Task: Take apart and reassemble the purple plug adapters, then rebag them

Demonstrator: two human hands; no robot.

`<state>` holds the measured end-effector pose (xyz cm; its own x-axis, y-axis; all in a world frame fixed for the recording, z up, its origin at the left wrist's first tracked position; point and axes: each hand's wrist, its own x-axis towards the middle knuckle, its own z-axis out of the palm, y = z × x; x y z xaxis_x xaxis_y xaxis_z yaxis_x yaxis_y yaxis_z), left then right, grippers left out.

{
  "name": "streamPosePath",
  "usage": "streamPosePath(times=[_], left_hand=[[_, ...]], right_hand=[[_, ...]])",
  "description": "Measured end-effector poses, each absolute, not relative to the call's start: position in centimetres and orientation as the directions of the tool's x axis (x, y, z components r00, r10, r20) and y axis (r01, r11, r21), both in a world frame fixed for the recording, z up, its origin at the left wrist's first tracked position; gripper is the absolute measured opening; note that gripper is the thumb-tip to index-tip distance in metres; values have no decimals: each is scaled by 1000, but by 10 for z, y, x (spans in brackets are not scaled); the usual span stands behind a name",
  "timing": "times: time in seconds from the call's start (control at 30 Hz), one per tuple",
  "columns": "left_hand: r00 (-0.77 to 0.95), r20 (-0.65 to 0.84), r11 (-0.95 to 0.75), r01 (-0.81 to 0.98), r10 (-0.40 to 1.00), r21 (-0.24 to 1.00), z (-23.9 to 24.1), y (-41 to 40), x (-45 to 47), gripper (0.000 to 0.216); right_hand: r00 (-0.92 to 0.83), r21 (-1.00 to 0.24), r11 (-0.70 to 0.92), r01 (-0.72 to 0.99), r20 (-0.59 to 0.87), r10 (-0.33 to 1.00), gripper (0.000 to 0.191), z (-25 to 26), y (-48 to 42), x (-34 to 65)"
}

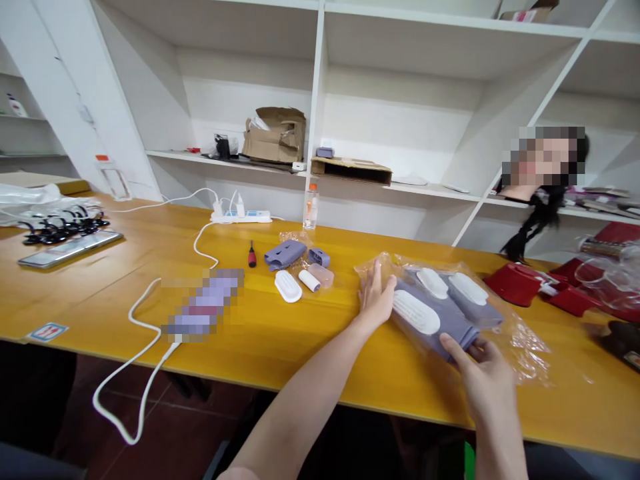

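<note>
A clear plastic bag (pixel 520 333) lies on the yellow wooden table (pixel 310 347), holding purple casings (pixel 450 320) with white oval covers (pixel 416 311). My left hand (pixel 376 293) rests flat against the bag's left side, fingers stretched out. My right hand (pixel 483 370) touches the bag's near edge, fingers partly curled at a purple casing. To the left lie loose parts: a purple housing (pixel 284 254), a white oval cover (pixel 288 286), a white cylinder (pixel 309 280) and a small screwdriver (pixel 252 254).
A white power strip (pixel 241 216) with cables and a small bottle (pixel 311 206) stand at the table's back. A phone (pixel 70 248) and black clips lie far left. Red boxes (pixel 515 283) sit at right. White shelves with cardboard boxes (pixel 275 135) rise behind. A person is at right.
</note>
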<state>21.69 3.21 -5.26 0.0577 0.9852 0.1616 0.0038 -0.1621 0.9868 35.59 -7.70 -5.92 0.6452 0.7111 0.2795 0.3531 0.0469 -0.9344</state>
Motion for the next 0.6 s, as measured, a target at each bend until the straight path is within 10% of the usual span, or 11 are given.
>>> streamPosePath(times=[0.2,0.43,0.6], left_hand=[[49,35,-45,229,998,972,-56,63,209,58],[31,152,-152,401,988,903,-71,74,208,63],[43,313,-304,395,949,867,-67,61,214,54]], right_hand=[[699,-962,-19,272,184,691,58,-51,-89,345],[853,-933,360,20,203,480,30,-28,-125,350],[658,-817,465,-341,145,739,18,-17,-98,355]])
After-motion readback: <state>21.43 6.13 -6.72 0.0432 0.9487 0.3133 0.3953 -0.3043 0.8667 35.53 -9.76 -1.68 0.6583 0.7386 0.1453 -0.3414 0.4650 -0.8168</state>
